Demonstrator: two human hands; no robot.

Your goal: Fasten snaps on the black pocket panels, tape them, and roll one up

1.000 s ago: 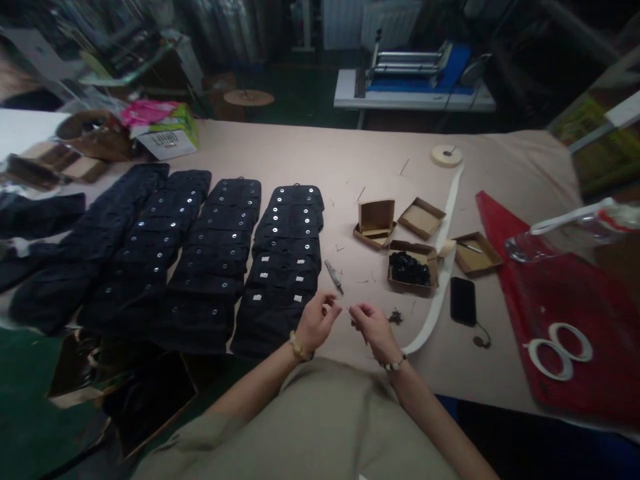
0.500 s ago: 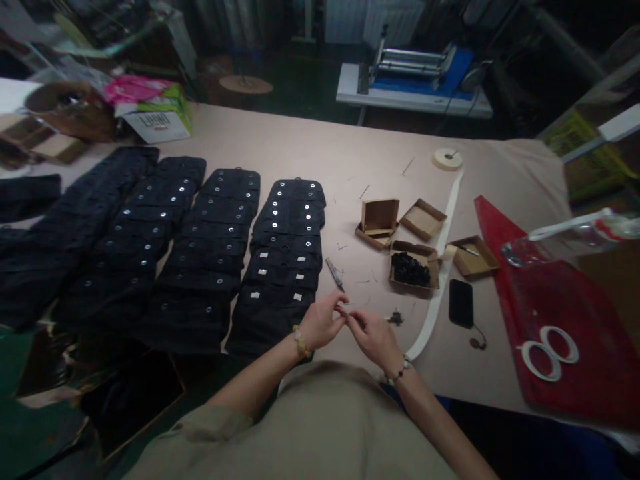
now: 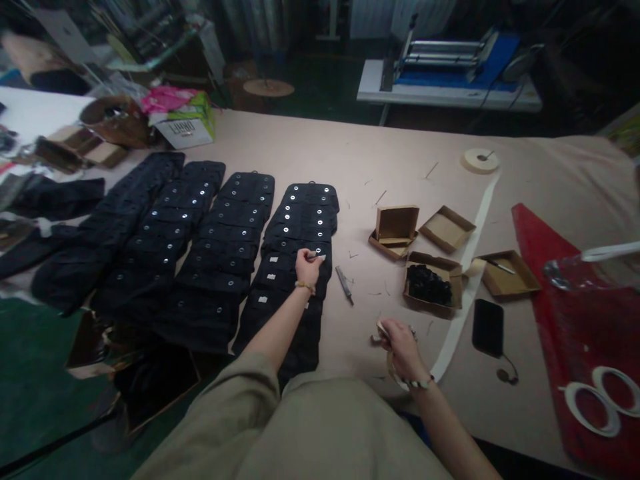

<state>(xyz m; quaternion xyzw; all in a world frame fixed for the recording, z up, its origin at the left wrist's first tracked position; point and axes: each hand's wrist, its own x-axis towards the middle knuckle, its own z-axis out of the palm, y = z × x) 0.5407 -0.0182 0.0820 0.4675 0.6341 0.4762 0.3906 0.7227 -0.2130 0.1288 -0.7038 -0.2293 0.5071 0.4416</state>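
Left hand (image 3: pixel 306 265) on dark fabric pieces (image 3: pixel 295 247), right hand (image 3: pixel 397 339) gripping white strip (image 3: pixel 453 267)

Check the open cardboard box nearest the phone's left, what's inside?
The cardboard box holds a heap of small black pieces; too dark to tell what they are. The heap hides most of the box floor, so anything under it is unseen.

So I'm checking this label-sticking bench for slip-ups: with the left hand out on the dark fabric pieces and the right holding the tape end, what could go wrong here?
1. The left hand presses a small white patch onto the overlapped dark fabric pieces; it could land crooked or catch the piece beneath.
2. The right hand holds the end of the long white tape strip, which might twist or stick to the table.
3. The metal tool beside the left forearm could get knocked.
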